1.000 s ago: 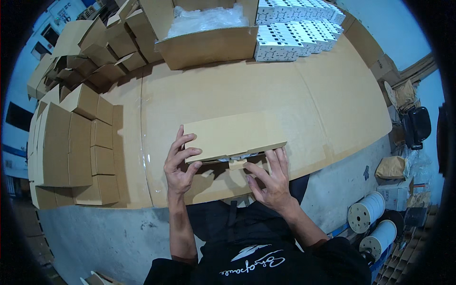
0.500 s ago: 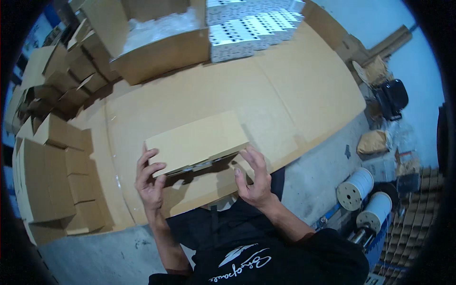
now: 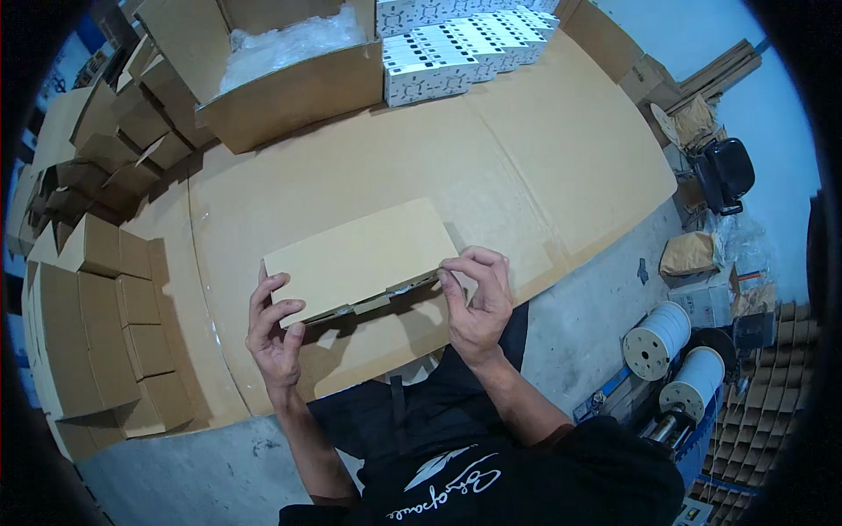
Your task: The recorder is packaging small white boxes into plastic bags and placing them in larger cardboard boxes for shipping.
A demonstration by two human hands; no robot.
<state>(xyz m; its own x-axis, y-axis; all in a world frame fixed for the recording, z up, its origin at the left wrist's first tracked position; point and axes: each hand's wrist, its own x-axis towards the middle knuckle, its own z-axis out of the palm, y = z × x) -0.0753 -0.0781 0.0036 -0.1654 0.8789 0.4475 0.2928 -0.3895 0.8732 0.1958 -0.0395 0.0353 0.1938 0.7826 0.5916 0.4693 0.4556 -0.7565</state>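
While sitting near the front edge of the worktop (image 3: 561, 149), flat brown carton (image 3: 364, 254) being pinned at both ends: left hand (image 3: 274, 333) cupping the left end with fingers spread along the side, right hand (image 3: 478, 294) pinching the right front corner where a small flap is sticking out. Judging by that gap along the front side, closing or tucking seemingly under way; next calling for pressing the flap home while steadying the far end. Lying further out, big open carton (image 3: 289, 88) with clear bags at the back edge, white printed boxes (image 3: 456, 44) beside it, folded brown boxes (image 3: 96, 289) stacked along the left edge
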